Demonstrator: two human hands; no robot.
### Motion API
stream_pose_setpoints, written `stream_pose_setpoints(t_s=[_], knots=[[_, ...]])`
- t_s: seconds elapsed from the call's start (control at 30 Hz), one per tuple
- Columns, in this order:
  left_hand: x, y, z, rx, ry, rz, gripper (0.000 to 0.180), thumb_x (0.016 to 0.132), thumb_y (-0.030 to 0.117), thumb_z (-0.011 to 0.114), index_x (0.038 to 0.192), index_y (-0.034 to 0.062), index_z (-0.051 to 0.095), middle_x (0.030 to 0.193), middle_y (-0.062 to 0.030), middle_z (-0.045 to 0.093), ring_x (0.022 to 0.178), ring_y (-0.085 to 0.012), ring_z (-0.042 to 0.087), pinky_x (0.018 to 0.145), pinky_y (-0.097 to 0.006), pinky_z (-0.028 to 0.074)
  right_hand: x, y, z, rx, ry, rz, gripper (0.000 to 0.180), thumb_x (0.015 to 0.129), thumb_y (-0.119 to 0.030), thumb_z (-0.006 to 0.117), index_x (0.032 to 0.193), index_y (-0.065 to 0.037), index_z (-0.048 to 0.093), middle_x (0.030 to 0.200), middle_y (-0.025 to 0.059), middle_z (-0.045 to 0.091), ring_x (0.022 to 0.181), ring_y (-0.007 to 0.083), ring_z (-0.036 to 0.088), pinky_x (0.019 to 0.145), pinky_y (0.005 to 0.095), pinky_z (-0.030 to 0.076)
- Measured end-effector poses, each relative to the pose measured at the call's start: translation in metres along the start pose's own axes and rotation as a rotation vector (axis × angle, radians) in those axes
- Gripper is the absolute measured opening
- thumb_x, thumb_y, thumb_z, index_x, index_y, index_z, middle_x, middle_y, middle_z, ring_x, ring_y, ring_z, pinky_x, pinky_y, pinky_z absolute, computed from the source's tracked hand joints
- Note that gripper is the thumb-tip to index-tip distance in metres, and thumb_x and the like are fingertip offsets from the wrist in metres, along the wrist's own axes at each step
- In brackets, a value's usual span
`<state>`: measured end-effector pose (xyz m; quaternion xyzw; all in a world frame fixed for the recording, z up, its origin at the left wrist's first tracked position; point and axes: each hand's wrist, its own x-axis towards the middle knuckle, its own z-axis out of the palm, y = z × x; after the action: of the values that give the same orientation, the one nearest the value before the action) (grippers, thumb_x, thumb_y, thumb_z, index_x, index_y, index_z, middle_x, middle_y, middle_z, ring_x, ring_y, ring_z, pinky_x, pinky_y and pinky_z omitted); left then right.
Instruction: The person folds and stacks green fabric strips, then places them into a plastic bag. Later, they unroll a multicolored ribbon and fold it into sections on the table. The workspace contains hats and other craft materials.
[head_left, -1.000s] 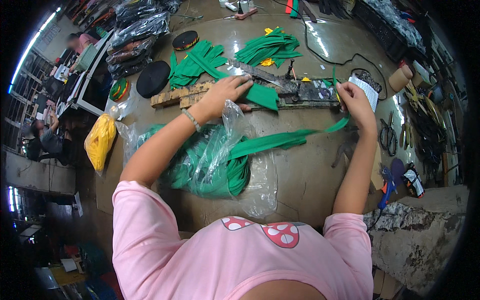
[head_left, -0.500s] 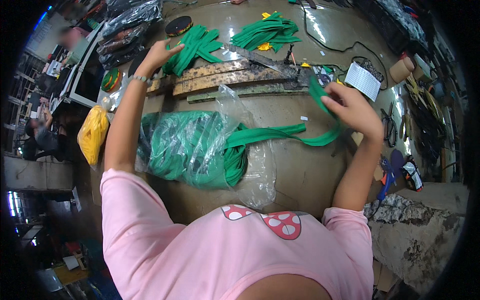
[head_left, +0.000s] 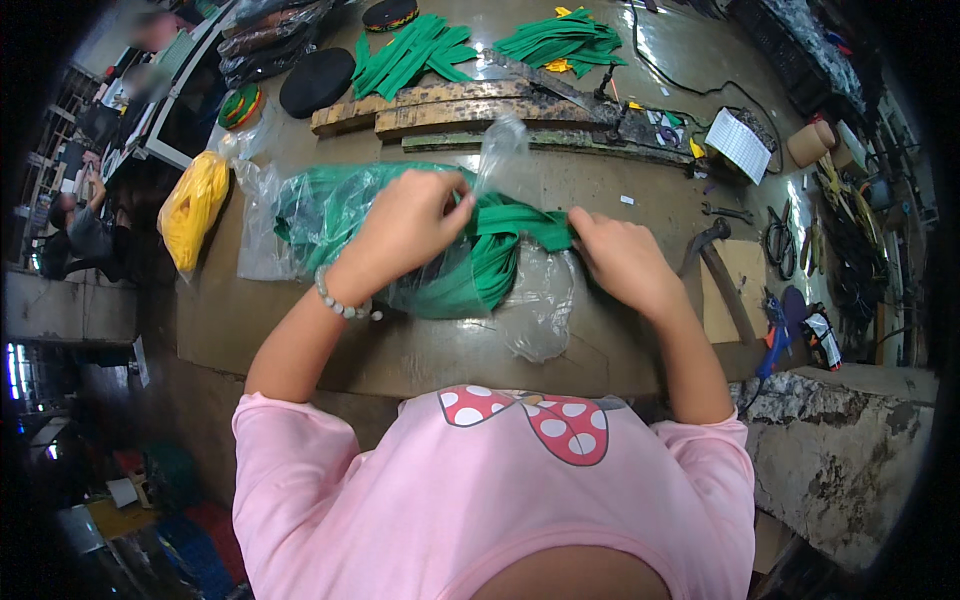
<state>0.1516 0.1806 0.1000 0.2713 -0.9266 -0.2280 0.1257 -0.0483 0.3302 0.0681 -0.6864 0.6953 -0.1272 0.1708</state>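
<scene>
A bundle of green fabric strips [head_left: 497,285] lies in a clear plastic bag [head_left: 420,292] in front of me, its right end spilling out of the bag's mouth. My right hand [head_left: 628,262] is closed, pinching the end of a green fabric strip [head_left: 545,228] that comes from the bundle. Over the bag, my left hand [head_left: 412,218] has its fingers curled and pinched together by the other end of that stretch of strip. What sits between those left fingertips is too hidden to make out.
Beyond the bag, wooden boards [head_left: 450,115] lie across the table with a long metal blade. Two piles of cut green strips [head_left: 415,55] are behind them. A yellow bundle [head_left: 195,210] sits left; a hammer [head_left: 725,275], scissors [head_left: 780,240] and wrench [head_left: 727,212] lie right.
My left hand has come back from the far green pile to the bag. My right hand has moved left and nearer, bringing the strip's end close to the bundle. The view has shifted.
</scene>
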Motion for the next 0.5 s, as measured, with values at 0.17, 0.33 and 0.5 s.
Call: stream_pose_setpoints(t_s=[0.17,0.33,0.5], knots=[[0.009,0.021,-0.016,-0.186,0.231,0.213,0.018,0.082,0.017,0.059,0.082,-0.0013,0.059,0.072,-0.0188,0.06,0.067,-0.0344,0.058,0.061,-0.041,0.045,0.026,-0.058,-0.002,0.25,0.296,-0.307,0.014,0.083,-0.006,0.054,0.094,0.001,0.049,0.089,0.0211,0.057,0.087,0.0386,0.055,0.076,0.0446,0.044],[0.006,0.009,-0.084,-0.165,0.58,0.239,0.015,0.083,0.014,0.058,0.085,-0.0002,0.062,0.071,-0.0123,0.06,0.068,-0.027,0.06,0.064,-0.036,0.047,0.114,-0.094,-0.042,-0.022,0.369,-0.614,0.02,0.085,-0.014,0.055,0.099,-0.001,0.052,0.095,0.0208,0.056,0.094,0.0361,0.054,0.083,0.0411,0.044],[-0.029,0.012,-0.177,-0.117,0.666,0.234,0.023,0.094,0.024,0.051,0.096,0.0033,0.061,0.079,0.0031,0.054,0.07,-0.004,0.046,0.062,-0.018,0.036,0.124,-0.164,-0.177,-0.357,0.026,-0.449,0.038,0.091,-0.02,0.045,0.127,-0.009,0.047,0.113,0.0186,0.058,0.097,0.028,0.059,0.087,0.0405,0.046]])
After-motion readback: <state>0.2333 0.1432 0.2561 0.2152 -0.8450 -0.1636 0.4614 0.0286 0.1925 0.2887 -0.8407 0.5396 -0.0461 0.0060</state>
